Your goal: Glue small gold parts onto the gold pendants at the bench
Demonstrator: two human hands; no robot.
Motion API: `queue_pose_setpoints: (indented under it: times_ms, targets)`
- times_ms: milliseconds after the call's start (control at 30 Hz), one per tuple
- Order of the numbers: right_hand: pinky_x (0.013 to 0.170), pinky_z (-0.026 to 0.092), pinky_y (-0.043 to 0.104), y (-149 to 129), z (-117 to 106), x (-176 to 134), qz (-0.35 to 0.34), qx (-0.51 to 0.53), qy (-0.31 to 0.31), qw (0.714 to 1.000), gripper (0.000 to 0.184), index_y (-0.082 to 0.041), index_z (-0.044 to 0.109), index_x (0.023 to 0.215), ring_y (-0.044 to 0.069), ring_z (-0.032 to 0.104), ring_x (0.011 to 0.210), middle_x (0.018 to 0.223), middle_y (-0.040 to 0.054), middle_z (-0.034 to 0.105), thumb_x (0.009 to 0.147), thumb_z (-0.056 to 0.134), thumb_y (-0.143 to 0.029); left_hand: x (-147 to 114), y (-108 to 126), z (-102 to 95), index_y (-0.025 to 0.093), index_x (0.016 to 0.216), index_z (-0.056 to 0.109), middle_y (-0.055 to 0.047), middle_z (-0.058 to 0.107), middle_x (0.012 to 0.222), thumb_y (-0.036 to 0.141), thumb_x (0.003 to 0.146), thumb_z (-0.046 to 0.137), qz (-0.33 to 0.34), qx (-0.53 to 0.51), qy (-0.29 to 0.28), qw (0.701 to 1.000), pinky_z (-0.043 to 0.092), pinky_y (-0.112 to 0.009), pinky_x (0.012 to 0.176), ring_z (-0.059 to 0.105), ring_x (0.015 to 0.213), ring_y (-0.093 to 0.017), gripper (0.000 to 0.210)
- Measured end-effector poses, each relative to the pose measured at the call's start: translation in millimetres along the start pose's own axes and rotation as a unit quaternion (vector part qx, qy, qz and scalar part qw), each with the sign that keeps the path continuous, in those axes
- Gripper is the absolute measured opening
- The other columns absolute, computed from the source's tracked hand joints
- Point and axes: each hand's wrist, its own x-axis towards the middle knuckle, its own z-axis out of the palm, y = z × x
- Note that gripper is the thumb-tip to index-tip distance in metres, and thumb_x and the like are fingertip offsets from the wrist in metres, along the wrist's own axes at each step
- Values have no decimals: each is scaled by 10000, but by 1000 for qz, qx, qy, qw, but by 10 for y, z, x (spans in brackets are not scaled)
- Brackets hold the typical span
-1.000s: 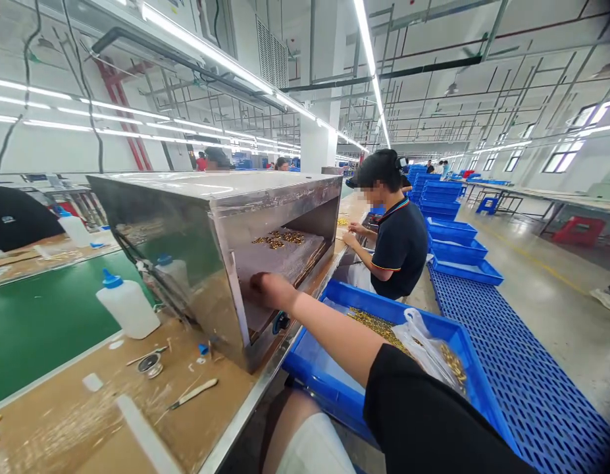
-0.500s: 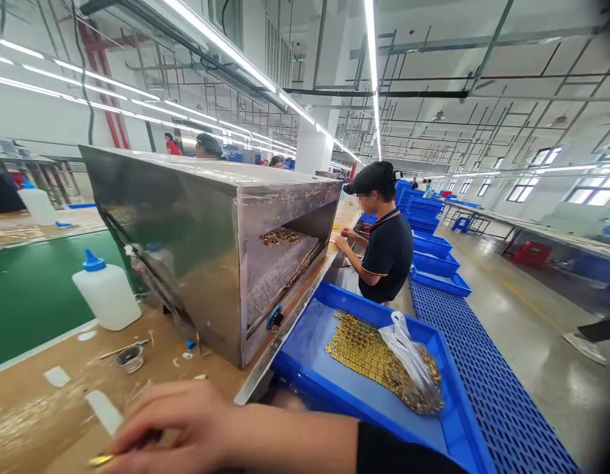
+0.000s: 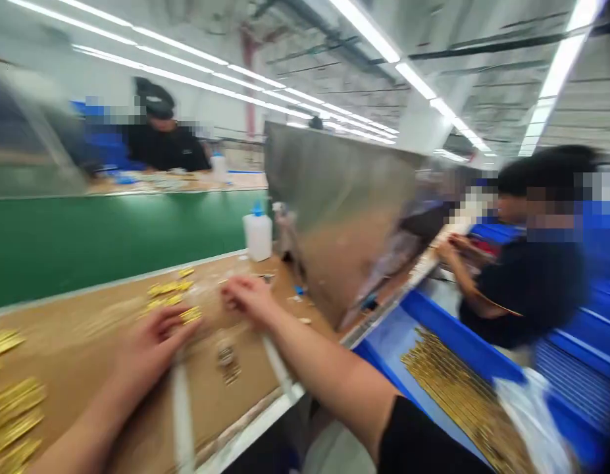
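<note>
My left hand [image 3: 149, 339] is over the brown work surface, thumb and fingers closed round a small gold-coloured metal piece [image 3: 191, 315]. Similar gold pieces [image 3: 169, 288] lie just beyond its fingertips. To its right, my right hand [image 3: 250, 297] hovers with fingers curled together; motion blur hides what they hold, if anything. Between my forearms, a small pale-and-brown item [image 3: 228, 362] rests on the surface, too blurred to name. Behind my right hand stands a white squeeze bottle [image 3: 258, 236] with a blue cap.
A metal box [image 3: 344, 210] stands at the right of the bench. Beside it, a blue tray [image 3: 408, 306] holds rows of gold pieces and a white plastic bag [image 3: 532, 408]. More gold pieces [image 3: 13, 401] lie at left. One co-worker sits at right, another across the green divider [image 3: 112, 237].
My view has swung left, and my left hand has come into sight with a gold piece. My right hand, which held a gold piece at the lower left, now appears near the bottle.
</note>
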Motion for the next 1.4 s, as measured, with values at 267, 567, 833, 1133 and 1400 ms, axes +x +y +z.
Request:
queue_pose_setpoints:
  times_ms: [267,567,833,1133,1400]
  targets:
    - [454,218,217,28,-74,-57,130,250,-122,952,367,-225,529,775,101,175,533,674,-77,234,841,815,-445,21,-257,31,184,1108,703,-44,724,936,461,835,801,46,-107,39,992,547,-302,748,679,817,-176,400]
    - [414,184,218,1,-100,-104,128,278,-125,944,378,-248,512,759,122,64,542,672,-80,190,847,831,-431,-35,-169,28,205,1125,720,-33,743,961,310,887,779,92,-151,31,984,575,-296,813,704,903,-173,267]
    - [405,153,225,-10,-103,-127,137,254,-137,948,411,-251,485,750,120,55,535,660,-84,182,839,824,-467,-52,-130,38,188,1112,719,-49,757,1003,289,887,781,100,-155,38,982,595,-314,842,716,946,-181,255]
    - [396,164,195,-43,-92,-136,136,268,-147,943,418,-238,482,725,106,52,522,644,-88,190,850,829,-434,-54,-134,36,179,1119,714,-45,756,1015,261,895,778,108,-149,37,982,586,-297,830,710,921,-162,247]
    - [381,232,161,-50,-87,-128,136,294,-161,932,427,-221,477,708,89,72,499,620,-93,206,839,850,-381,-56,-151,33,208,1110,731,-19,760,971,269,897,785,117,-116,51,985,577,-291,830,711,909,-159,228]
